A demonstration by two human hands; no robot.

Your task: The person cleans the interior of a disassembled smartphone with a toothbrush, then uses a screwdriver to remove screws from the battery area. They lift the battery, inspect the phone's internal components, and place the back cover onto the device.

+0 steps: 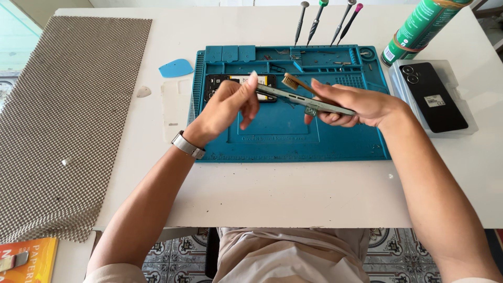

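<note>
Phone frame (309,102), a thin grey-green strip seen edge-on with small slots along it, is held level above the blue repair mat (283,141), spanning between both hands. Left hand (228,107), with a metal watch (187,145) at the wrist, pinches the frame's left end between thumb and fingertips, the index finger stretched along it. Right hand (356,105) has its fingers curled around the frame's right end and also grips a small brush (293,83), whose tan bristles point left just above the frame. Beneath the hands, at the back of the mat, lies an opened phone body (238,84) showing dark inner parts and a yellow patch. Four precision screwdrivers (325,21) stand upright in the mat's rear edge. To the right, a black phone back cover (432,97) rests on a clear sheet, near a green spray can (419,26). A blue plastic pick (175,68) lies left of the mat, beside a grey mesh mat (63,120).
</note>
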